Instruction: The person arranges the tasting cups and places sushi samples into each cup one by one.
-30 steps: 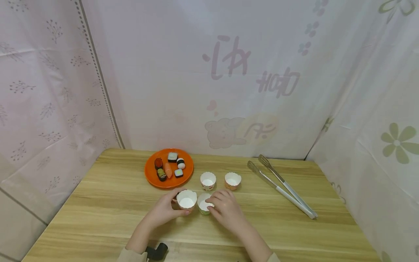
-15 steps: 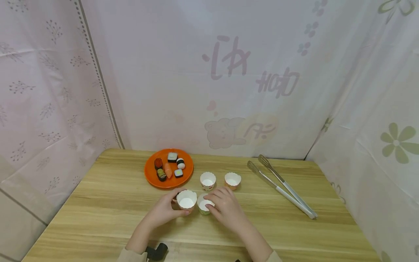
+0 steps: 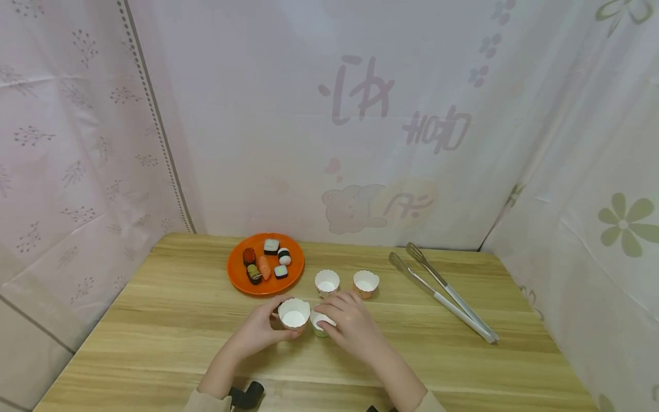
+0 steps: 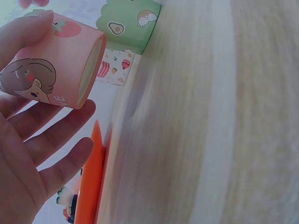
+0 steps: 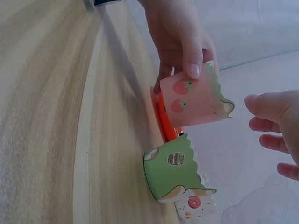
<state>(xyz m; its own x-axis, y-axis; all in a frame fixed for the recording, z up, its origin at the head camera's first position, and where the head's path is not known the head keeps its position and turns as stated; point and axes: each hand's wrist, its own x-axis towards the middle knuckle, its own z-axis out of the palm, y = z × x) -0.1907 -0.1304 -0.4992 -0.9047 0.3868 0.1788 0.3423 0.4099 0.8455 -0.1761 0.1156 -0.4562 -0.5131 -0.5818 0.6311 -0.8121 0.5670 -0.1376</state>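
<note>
My left hand (image 3: 257, 327) grips a pink paper baking cup (image 3: 294, 315) between thumb and fingers. In the left wrist view the pink cup (image 4: 56, 60) shows a strawberry and a cartoon head; its base appears lifted off the table. Just right of it a green paper cup (image 3: 320, 327) stands upright on the table, printed with small animals. My right hand (image 3: 356, 329) hovers over the green cup's right side. In the right wrist view its loosely bent fingers (image 5: 273, 105) are apart from both cups and hold nothing.
Behind stand a patterned white cup (image 3: 327, 282) and an orange-sided cup (image 3: 366, 284). An orange plate (image 3: 237, 280) with several sushi pieces (image 3: 264, 267) lies back left. Metal tongs (image 3: 458, 309) lie at the right. A black object (image 3: 252, 395) is near the front edge.
My right hand has shifted slightly left over the green cup. The left hand and the pink cup have stayed almost in place.
</note>
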